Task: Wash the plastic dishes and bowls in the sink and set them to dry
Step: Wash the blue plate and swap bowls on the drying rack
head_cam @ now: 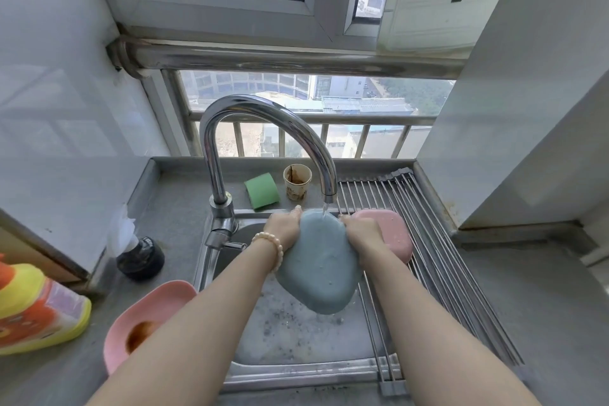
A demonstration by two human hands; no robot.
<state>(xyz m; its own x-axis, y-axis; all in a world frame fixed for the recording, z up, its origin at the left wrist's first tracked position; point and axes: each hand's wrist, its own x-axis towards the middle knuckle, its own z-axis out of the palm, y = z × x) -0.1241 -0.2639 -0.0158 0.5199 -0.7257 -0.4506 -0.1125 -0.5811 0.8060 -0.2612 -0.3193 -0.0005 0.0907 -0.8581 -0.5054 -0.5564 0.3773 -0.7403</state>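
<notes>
Blue dish held bottom-up over the sink, under the faucet stream, long axis running far-to-near. Gripped at its far end from both sides: left hand curled round the left edge, right hand round the right. Just right of the right hand, touching the drying rack: pink dish, upside down. Probably next: a short carry rightward, right hand nearer. Near left on the counter: soiled pink bowl.

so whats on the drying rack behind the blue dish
A pink dish lies upside down on the drying rack, wet with droplets. Its left part is hidden by the right hand and the blue dish.
</notes>
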